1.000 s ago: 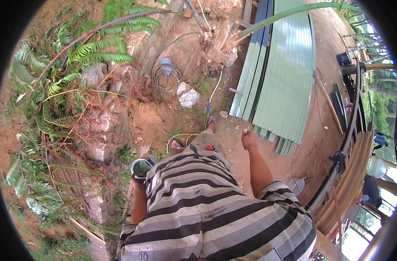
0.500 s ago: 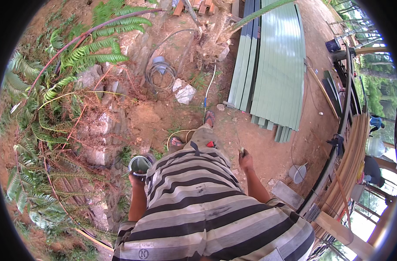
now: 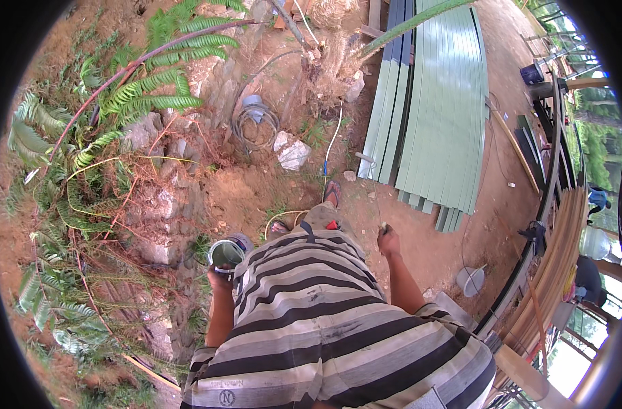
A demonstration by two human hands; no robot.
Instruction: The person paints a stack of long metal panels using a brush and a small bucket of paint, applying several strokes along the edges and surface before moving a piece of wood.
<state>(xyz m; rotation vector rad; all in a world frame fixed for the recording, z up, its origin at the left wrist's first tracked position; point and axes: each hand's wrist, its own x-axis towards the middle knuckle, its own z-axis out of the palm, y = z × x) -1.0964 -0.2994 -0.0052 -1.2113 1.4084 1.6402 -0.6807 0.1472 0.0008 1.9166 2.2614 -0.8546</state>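
Note:
At my left side, my left hand [image 3: 220, 278] is closed on a small paint bucket [image 3: 240, 240], held against my striped shirt. Its open mouth shows a dull green inside. My right hand [image 3: 388, 241] is out to the right, fingers wrapped round the handle of a paint roller [image 3: 365, 157]. A thin rod runs forward from that hand to the pale roller head, which is by the near left end of the stacked green metal lengths [image 3: 437, 123]. Whether the head touches them I cannot tell.
A coiled hose [image 3: 256, 127] and a white rock [image 3: 292, 152] lie ahead on bare soil. Fern fronds [image 3: 147, 88] spread over the left. A white bucket [image 3: 470, 280] sits at right, near stacked timber [image 3: 546, 266]. One person [image 3: 599, 199] is at the far right.
The view has shifted slightly, so the green lengths sit a little further right and lower. My right hand and the roller have moved slightly right. Both hands keep their hold.

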